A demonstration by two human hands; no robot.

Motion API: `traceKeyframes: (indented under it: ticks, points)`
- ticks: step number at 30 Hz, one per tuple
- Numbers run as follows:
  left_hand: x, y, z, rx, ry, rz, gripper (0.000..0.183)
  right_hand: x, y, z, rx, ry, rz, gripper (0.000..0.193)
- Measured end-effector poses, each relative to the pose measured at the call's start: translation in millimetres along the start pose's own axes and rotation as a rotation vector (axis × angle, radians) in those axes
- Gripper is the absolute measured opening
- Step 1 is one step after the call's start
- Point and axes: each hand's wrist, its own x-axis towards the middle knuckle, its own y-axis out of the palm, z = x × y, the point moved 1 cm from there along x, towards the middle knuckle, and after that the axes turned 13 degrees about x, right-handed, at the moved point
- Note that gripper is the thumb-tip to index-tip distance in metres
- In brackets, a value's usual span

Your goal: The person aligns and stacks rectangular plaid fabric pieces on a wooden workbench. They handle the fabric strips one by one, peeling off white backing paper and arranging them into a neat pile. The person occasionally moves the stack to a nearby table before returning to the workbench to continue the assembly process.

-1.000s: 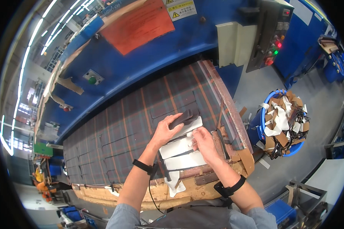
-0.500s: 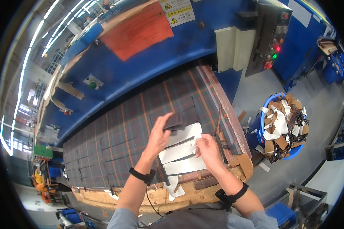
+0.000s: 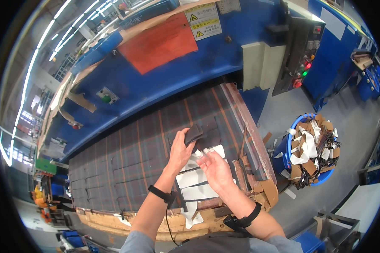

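Note:
My left hand point(image 3: 180, 152) is closed around a dark, folded-looking piece point(image 3: 193, 133), perhaps a small stack, held above the plaid cloth. My right hand point(image 3: 215, 170) is turned partly palm up just right of it, its fingers loosely bent and apart. White coverings show on its fingertips, and nothing is seen gripped there. Beneath my hands lie several white flat strips point(image 3: 194, 178), partly hidden by the right hand. Behind the left hand a dark flat piece point(image 3: 210, 134) rests on the plaid cloth point(image 3: 143, 143).
A blue machine body point(image 3: 156, 80) spans the far side of the bed, with a lit control panel point(image 3: 299, 59) at right. Scrap fills a blue bin point(image 3: 289, 145) on the floor. A worn wooden edge point(image 3: 147, 223) runs nearest me, with a white scrap point(image 3: 191, 215) hanging over it.
My right hand has moved left and turned palm upward, close to the left hand. My left hand still holds the dark piece, now tilted more upright. The view has shifted slightly.

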Motion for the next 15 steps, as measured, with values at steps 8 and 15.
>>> traceKeyframes:
  ticks: [8, 15]
  points:
    - [9, 18, 3, -0.034, 0.026, 0.095, 0.039, 4, 6, 6, -0.067, 0.044, -0.053, 0.029]
    - [9, 17, 4, -0.050, 0.028, 0.112, 0.041, 7, 11, 6, -0.096, 0.044, -0.022, 0.025]
